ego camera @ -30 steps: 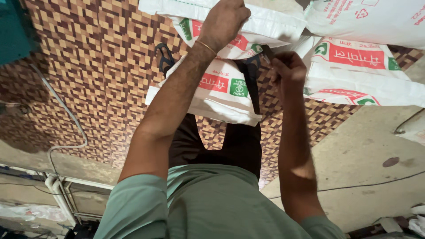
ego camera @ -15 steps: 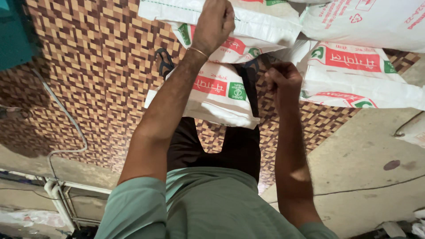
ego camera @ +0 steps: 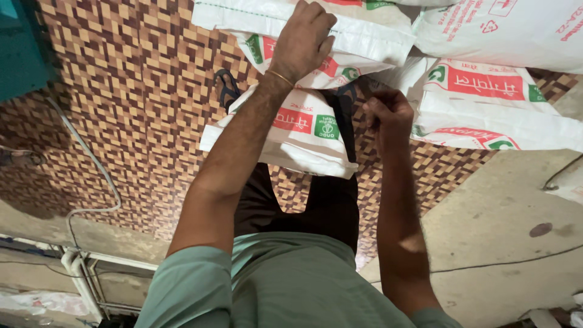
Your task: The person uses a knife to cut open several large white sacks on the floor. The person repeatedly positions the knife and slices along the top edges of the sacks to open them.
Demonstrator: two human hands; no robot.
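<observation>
Several white woven sacks with red and green printed panels lie piled on the floor ahead of me. My left hand (ego camera: 303, 37) is stretched far out and grips the stitched top edge of the upper white sack (ego camera: 364, 36), fingers curled over it. My right hand (ego camera: 388, 112) hovers lower, between a smaller sack (ego camera: 297, 130) and a sack on the right (ego camera: 486, 103). Its fingers are pinched together; what they hold is too fine to make out. A thin bangle circles my left wrist.
The floor is a brown and cream checker pattern (ego camera: 139, 121), giving way to bare concrete (ego camera: 504, 231) on the right. A teal object (ego camera: 21, 48) stands at the top left. A white hose (ego camera: 91, 164) runs along the left. My sandalled foot (ego camera: 226, 88) is beside the smaller sack.
My right hand has drawn slightly back toward me with its fingers staying pinched. My left hand has stayed on the upper sack's edge, shifting only a little.
</observation>
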